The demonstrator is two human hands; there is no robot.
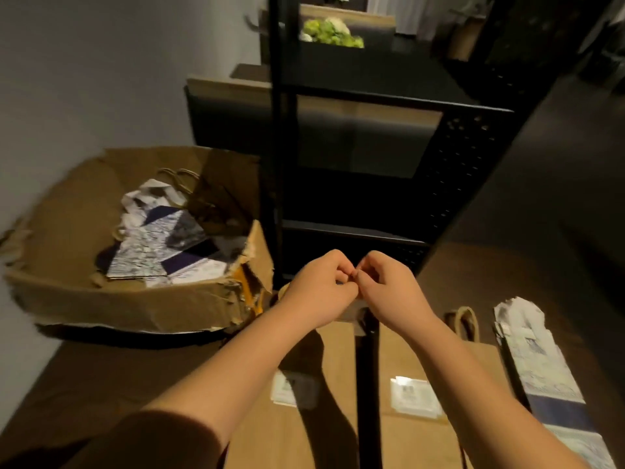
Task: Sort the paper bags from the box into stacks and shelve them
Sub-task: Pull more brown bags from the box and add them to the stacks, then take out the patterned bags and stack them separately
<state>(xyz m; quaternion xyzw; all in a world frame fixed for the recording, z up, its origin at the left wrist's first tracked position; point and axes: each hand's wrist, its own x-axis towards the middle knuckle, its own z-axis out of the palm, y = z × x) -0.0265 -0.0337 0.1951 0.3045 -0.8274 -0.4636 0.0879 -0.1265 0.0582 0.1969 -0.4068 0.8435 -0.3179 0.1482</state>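
The left hand [319,287] and the right hand [389,286] meet knuckle to knuckle above the floor, fingers of both curled in tight and fingertips touching; something small seems pinched between them, but it is too blurred to tell what, or which hand has it. Directly beneath the hands lie 2 flat brown paper bags side by side on the dark wooden floor [507,282]: the left brown bag [304,434] and the right brown bag [419,431], each with a white label on its face, a dark gap running between them. A twisted paper handle [466,321] sticks out at the top of the right one. Just right of that lies a narrow stack of white-and-blue patterned bags [548,377], flat and angled toward the lower right corner. To the left of the hands sits a torn, battered cardboard box [101,299], open on top, its near right corner ripped; inside it are more patterned bags [162,245] in a loose heap and some brown bags with handles [206,198] toward the back. Straight ahead rises a black metal shelving unit [372,157] with perforated side panels; brown bags [338,106] stand on edge on one shelf, and higher up a dark container holds green and white flowers [329,32]. A plain pale wall [101,62] runs along the left.
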